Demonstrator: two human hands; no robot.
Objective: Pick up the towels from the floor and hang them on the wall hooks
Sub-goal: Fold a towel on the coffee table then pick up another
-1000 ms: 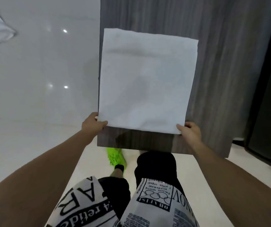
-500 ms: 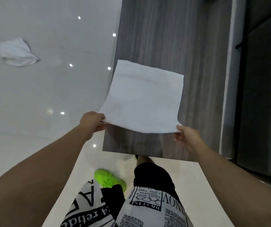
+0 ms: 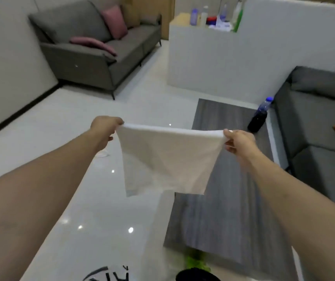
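From my head camera, my left hand (image 3: 105,128) and right hand (image 3: 238,141) each pinch a top corner of the white towel (image 3: 166,159), which hangs stretched between them above the floor (image 3: 61,138). It's picked up; no wall hooks show, so next I must find one.

Far beyond the left hand, a grey sofa (image 3: 101,55) stands against the wall with pink cushions (image 3: 115,21) on it. Ahead of the hands a white counter (image 3: 199,57) carries bottles (image 3: 219,17). Below the hands a grey wood-grain rug (image 3: 219,220) lies on the glossy white floor (image 3: 61,159). Beyond the right hand a dark bottle with a blue cap (image 3: 258,116) stands beside a second grey sofa (image 3: 314,122).
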